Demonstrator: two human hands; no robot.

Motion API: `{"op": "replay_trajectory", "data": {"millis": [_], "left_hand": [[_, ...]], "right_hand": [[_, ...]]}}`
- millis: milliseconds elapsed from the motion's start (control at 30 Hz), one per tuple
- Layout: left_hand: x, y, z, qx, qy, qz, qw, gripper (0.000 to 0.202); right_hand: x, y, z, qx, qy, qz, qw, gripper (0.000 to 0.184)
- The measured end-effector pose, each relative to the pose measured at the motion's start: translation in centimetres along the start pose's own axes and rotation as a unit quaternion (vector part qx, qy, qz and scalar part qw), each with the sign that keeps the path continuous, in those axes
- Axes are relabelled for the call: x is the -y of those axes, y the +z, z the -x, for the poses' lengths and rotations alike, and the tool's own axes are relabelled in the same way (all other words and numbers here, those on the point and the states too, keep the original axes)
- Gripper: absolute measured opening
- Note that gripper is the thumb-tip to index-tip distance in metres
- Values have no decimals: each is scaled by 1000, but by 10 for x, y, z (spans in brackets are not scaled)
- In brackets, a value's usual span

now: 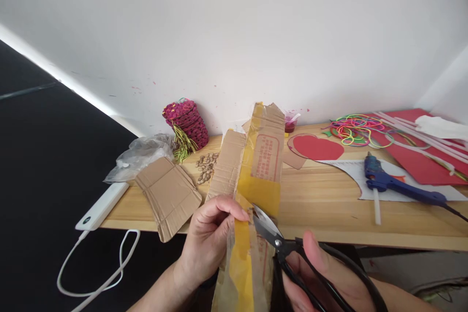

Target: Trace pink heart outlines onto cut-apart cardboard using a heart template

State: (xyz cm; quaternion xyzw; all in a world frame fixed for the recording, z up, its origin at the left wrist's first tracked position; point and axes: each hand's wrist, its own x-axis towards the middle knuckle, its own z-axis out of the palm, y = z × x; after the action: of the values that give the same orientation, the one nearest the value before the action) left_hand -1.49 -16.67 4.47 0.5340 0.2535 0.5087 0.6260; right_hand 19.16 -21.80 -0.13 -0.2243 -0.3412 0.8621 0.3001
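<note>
Well, I have cardboard (pixel 263 165) at dial centre, pinched in the grip of my left hand (pixel 208 239), blocking the worktop (pixel 318 209) behind; its lower end is cut off. My right hand (pixel 334 265) wraps the scissors (pixel 278 243), fingers partly hidden. Glue gun (pixel 389 181) at three o'clock, woven pouch (pixel 188 124) at ten.

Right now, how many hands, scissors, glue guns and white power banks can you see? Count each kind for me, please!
Hands: 2, the left hand and the right hand
Scissors: 1 pair
Glue gun: 1
White power bank: 1
Total: 5
</note>
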Motion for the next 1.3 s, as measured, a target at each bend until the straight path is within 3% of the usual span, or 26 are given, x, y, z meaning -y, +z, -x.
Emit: {"op": "replay_trajectory", "data": {"millis": [333,633,933,1133,1300], "left_hand": [[-1,-1,4,15,-5,-25,1000,9],[5,1,4,20,-33,65,997,9],[2,6,3,21,-45,46,998,8],[3,9,2,43,-31,69,996,11],[3,14,2,31,-30,70,997,10]], "right_hand": [[0,2,-7,1,-22,-10,1000,89],[-7,-6,-5,-6,-67,-1,998,90],[-12,-5,-7,-29,-85,2,996,88],[-4,-16,-5,76,-75,131,986,82],[5,-16,3,19,-43,161,986,77]]}}
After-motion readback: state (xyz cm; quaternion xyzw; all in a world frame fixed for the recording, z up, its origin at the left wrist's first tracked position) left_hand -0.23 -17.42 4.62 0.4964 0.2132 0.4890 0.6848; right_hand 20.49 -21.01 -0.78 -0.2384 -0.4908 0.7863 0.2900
